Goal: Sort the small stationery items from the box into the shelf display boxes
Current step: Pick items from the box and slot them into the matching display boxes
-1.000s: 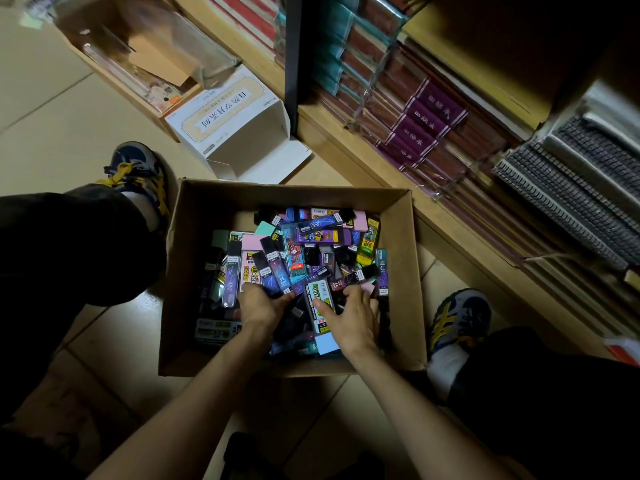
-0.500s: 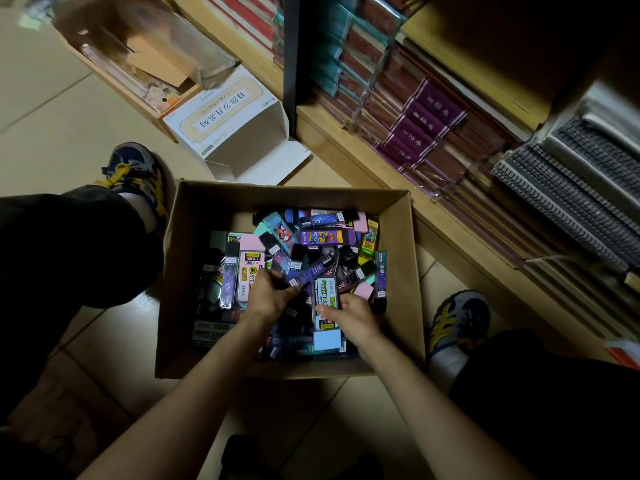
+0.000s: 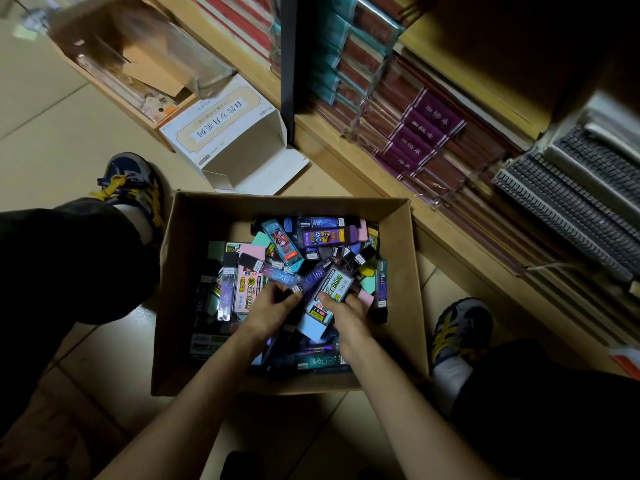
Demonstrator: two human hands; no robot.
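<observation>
**Right hand point(image 3: 346, 315) grips a blue-ended pack point(image 3: 327, 294)**

We see its long axis run near-left to far-right. Just left of it, our left hand point(image 3: 273, 306) curls round a purple pack point(image 3: 278, 276). Both packs lie inside the cardboard box point(image 3: 414, 289); the shelf point(image 3: 360, 174) stands far right.

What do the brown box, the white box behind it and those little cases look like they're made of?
Brown box: likely corrugated cardboard, matte, by its thick raw edges. White box: thinner printed paperboard with folded flaps. Small cases: probably glossy plastic with printed labels; some catch highlights.
</observation>
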